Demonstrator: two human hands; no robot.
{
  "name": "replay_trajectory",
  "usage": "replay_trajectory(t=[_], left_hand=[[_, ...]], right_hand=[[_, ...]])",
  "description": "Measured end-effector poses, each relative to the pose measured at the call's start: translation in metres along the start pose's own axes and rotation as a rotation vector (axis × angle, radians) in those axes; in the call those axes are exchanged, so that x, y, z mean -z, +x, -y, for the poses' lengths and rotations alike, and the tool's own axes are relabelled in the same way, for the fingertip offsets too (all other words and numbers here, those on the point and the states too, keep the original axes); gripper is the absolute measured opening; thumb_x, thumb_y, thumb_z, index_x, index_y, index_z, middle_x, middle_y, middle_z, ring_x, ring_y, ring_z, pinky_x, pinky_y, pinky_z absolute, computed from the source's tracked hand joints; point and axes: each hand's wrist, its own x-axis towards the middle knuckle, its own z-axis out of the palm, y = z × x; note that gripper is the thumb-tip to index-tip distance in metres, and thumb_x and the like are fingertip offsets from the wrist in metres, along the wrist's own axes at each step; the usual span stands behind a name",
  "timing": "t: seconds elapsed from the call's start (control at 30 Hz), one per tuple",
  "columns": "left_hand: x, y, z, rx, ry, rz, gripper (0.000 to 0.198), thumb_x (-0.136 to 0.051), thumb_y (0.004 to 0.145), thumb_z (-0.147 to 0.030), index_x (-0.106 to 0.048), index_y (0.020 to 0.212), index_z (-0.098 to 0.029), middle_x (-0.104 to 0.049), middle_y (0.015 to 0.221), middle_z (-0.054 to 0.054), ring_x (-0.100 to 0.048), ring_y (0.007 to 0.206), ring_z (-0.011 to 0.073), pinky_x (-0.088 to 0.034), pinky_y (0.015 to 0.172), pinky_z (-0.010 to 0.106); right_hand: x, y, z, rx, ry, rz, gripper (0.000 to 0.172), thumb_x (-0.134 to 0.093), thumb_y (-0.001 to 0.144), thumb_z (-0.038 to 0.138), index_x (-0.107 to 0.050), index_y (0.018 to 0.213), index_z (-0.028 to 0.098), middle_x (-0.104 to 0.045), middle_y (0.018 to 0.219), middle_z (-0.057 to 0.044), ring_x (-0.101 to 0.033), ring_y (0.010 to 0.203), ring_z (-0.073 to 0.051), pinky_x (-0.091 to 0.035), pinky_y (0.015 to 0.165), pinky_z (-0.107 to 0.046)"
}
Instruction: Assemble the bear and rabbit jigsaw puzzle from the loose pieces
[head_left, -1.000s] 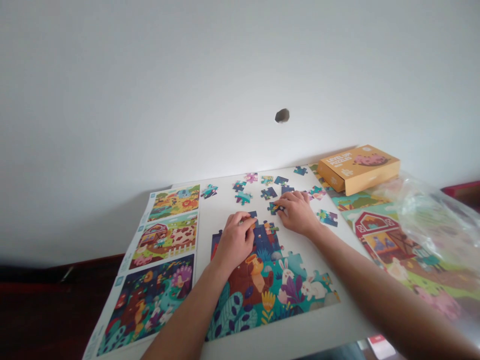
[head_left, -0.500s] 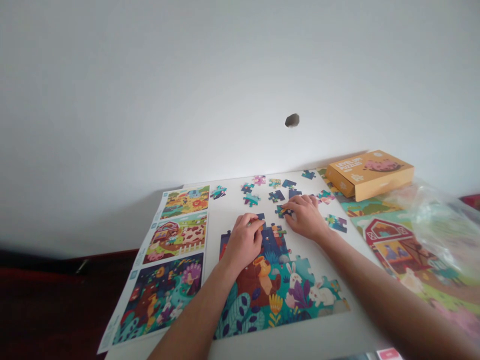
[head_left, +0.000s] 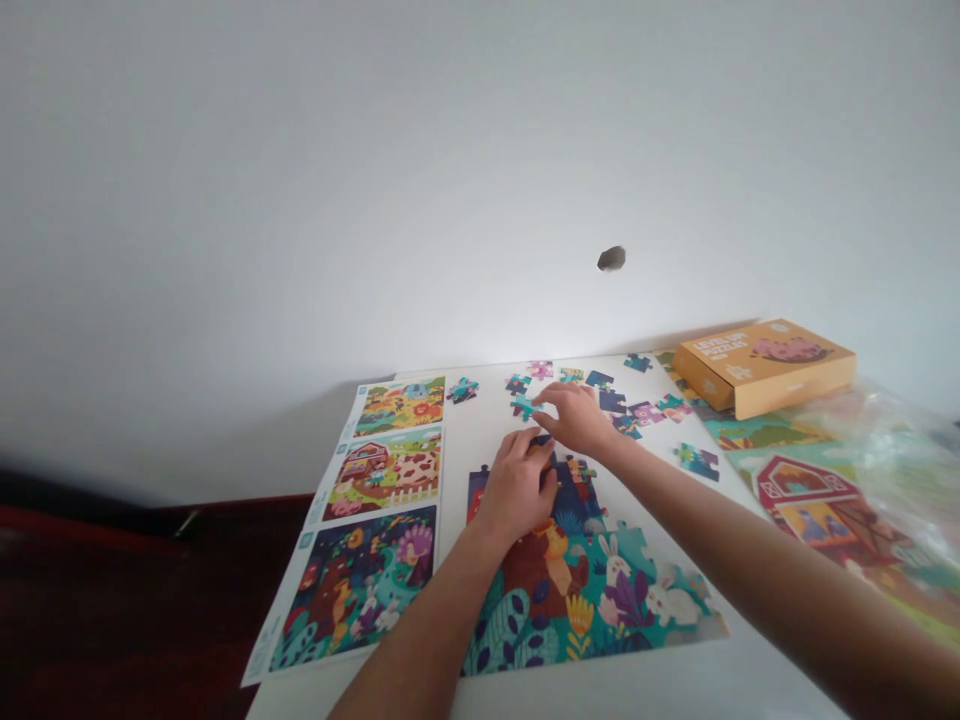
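Observation:
A partly joined jigsaw puzzle (head_left: 555,580) with a bear, a fox and white rabbits lies on the white table. My left hand (head_left: 517,485) rests over its upper left part, fingers bent. Its fingertips are on a dark blue puzzle piece (head_left: 541,439) at the top edge, mostly covered by the fingers. Just beyond, my right hand (head_left: 577,415) reaches over to the left. Its thumb and index finger close around the right end of a teal puzzle piece (head_left: 522,407), which lies among the loose pieces.
Several loose pieces lie behind the puzzle, one teal and purple piece (head_left: 697,461) at the right. A reference sheet (head_left: 326,490) with three pictures lies left. An orange puzzle box (head_left: 765,365), clear plastic (head_left: 892,440) and a farm picture (head_left: 810,500) are right. A wall (head_left: 480,200) stands behind.
My right hand has left a dark piece, which now lies farther right, and moved left to the teal piece. My left hand stays near the puzzle's top edge. The view has shifted slightly.

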Motion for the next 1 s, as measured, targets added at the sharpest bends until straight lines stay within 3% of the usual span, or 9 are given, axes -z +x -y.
replay_trajectory(t=[0.13,0.27,0.37,0.47,0.6,0.77,0.9,1.0], left_hand=[[0.004,-0.001,-0.005,-0.081,0.017,0.144,0.048,-0.061,0.088,-0.032,-0.053,0.134,-0.021,-0.047,0.146,0.014,-0.034,0.141,0.0366,-0.030,0.116,0.062],[0.005,-0.003,-0.008,-0.129,-0.008,0.206,0.045,-0.061,0.090,-0.036,-0.053,0.133,-0.027,-0.055,0.141,0.009,-0.042,0.137,0.0341,-0.029,0.116,0.060],[0.004,-0.005,-0.007,-0.146,-0.029,0.196,0.041,-0.059,0.091,-0.033,-0.056,0.131,-0.026,-0.063,0.131,0.009,-0.051,0.128,0.0320,-0.034,0.114,0.055],[0.004,-0.005,-0.007,-0.155,-0.040,0.184,0.038,-0.057,0.091,-0.032,-0.057,0.129,-0.026,-0.064,0.130,0.009,-0.054,0.125,0.0303,-0.035,0.114,0.052],[0.005,-0.004,-0.009,-0.132,-0.021,0.176,0.041,-0.060,0.090,-0.037,-0.055,0.129,-0.023,-0.057,0.137,0.011,-0.046,0.133,0.0328,-0.028,0.117,0.059],[0.005,-0.003,-0.008,-0.113,0.005,0.181,0.039,-0.061,0.089,-0.038,-0.055,0.125,-0.025,-0.055,0.136,0.012,-0.041,0.137,0.0325,-0.026,0.117,0.060],[0.003,-0.004,-0.004,-0.118,0.003,0.169,0.033,-0.060,0.089,-0.034,-0.058,0.121,-0.024,-0.055,0.134,0.011,-0.039,0.138,0.0325,-0.029,0.118,0.058],[-0.001,-0.004,-0.001,-0.122,-0.014,0.131,0.036,-0.059,0.090,-0.032,-0.058,0.125,-0.023,-0.054,0.137,0.011,-0.040,0.138,0.0323,-0.031,0.117,0.057]], right_hand=[[-0.020,0.058,0.036,0.018,-0.021,0.182,0.036,-0.054,0.094,0.037,-0.066,0.124,0.023,-0.064,0.129,-0.010,-0.056,0.119,-0.026,-0.040,0.101,-0.040],[-0.049,0.098,0.070,0.066,-0.033,0.232,0.058,-0.056,0.090,0.053,-0.050,0.142,0.027,-0.049,0.146,-0.013,-0.046,0.130,-0.033,-0.039,0.102,-0.049],[-0.066,0.110,0.084,0.102,-0.059,0.288,0.050,-0.059,0.090,0.048,-0.056,0.136,0.027,-0.053,0.140,-0.014,-0.046,0.129,-0.035,-0.038,0.101,-0.054],[-0.071,0.113,0.087,0.115,-0.095,0.307,0.038,-0.059,0.091,0.036,-0.064,0.125,0.022,-0.057,0.131,-0.018,-0.047,0.127,-0.035,-0.036,0.102,-0.054],[-0.065,0.108,0.077,0.094,-0.098,0.334,0.044,-0.067,0.084,0.036,-0.065,0.123,0.015,-0.058,0.127,-0.023,-0.056,0.117,-0.037,-0.042,0.096,-0.052],[-0.053,0.095,0.057,0.055,0.001,0.361,0.052,-0.079,0.070,0.037,-0.067,0.118,0.019,-0.070,0.112,-0.014,-0.065,0.102,-0.031,-0.049,0.084,-0.039],[-0.036,0.080,0.045,0.016,0.119,0.264,0.033,-0.077,0.073,0.031,-0.070,0.104,0.023,-0.074,0.101,-0.006,-0.068,0.092,-0.023,-0.050,0.078,-0.031],[-0.017,0.056,0.031,-0.031,0.218,0.122,0.025,-0.065,0.085,0.028,-0.066,0.109,0.022,-0.074,0.100,-0.004,-0.068,0.088,-0.018,-0.050,0.077,-0.028]])
